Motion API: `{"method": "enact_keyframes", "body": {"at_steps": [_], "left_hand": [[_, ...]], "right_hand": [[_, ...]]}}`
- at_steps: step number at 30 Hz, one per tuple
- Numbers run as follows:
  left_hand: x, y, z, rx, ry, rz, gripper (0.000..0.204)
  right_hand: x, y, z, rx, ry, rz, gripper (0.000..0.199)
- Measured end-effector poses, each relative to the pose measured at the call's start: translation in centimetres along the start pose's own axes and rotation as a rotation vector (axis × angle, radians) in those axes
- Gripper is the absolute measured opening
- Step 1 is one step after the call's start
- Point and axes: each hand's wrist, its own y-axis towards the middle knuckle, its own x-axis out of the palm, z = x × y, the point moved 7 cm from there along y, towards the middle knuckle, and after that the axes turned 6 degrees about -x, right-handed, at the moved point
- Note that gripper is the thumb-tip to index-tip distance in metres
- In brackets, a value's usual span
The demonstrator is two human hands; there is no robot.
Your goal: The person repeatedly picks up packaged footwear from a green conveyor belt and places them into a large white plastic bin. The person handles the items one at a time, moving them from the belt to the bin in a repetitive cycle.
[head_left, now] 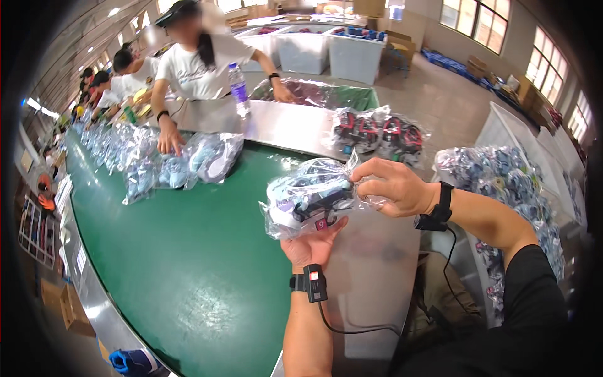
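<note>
A clear plastic bag of light blue and white shoes (304, 191) is held up over the near right edge of the green conveyor belt (195, 270). From underneath, my left hand (312, 247) bears the bag on its upturned palm and fingers, which the bag partly hides. The gathered, twisted end of the plastic is pinched between the fingers of my right hand (397, 186), to the right of the shoes. Dark straps and a small red tag show through the film.
Bagged light blue shoes (176, 166) line the belt's far side, by a co-worker's hand (168, 135). Bagged black-and-red shoes (377, 133) lie on the metal ledge (289, 122), where a bottle (239, 91) stands. A bin of bagged shoes (509, 182) is at right.
</note>
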Motion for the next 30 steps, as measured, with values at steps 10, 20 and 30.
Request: {"method": "enact_keyframes", "body": {"at_steps": [10,20,30], "left_hand": [[1.7,-0.1,-0.6,0.088,0.026,-0.269,0.096],[2.2,-1.1,-2.1,-0.038,0.093,-0.236,0.093],[1.1,-0.4,-7.0,-0.407,0.323,-0.185,0.082]], "right_hand": [[-3.6,-5.0,-6.2,0.029,-0.084,-0.015,0.042],[-4.9,-6.3,-4.5,0.526,0.132,0.306,0.049],[2.3,-13.2,-0.2,1.156,0.926,0.305,0.105]]}}
